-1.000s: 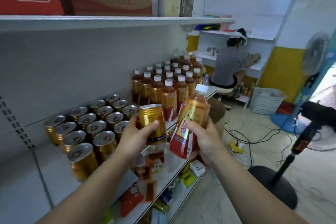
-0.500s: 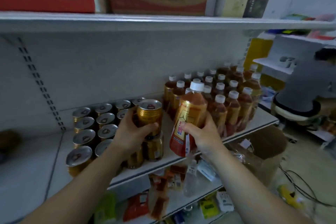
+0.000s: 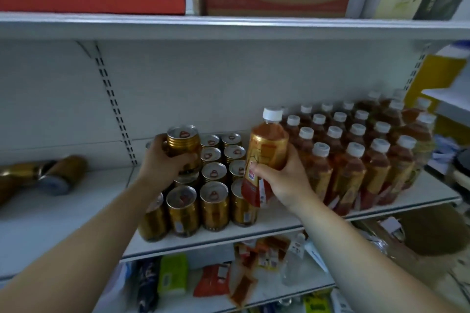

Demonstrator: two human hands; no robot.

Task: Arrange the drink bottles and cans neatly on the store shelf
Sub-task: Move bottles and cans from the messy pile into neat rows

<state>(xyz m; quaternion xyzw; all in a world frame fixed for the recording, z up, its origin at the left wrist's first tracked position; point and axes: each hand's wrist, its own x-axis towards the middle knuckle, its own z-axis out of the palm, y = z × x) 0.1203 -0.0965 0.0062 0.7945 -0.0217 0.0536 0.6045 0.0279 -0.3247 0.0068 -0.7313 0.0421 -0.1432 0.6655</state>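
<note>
Head camera view, looking down at a white metal store shelf. The person's left hand wraps its fingers round the side of a gold metal drink can with a silver pull-tab top, raised over the back left of a block of matching gold cans standing upright in rows. The right hand curls round the middle of a clear plastic bottle of amber tea with a white cap and a gold-and-red label. It is tilted slightly, between the cans and a packed block of matching bottles on the right. More fallen gold cans lie on their sides far left.

The can is probably stiff, smooth and fairly heavy if full, so a grip round its side wall suits it. The bottle likely gives when squeezed and its label looks slippery, so a firm mid-body hold seems safest.
</note>
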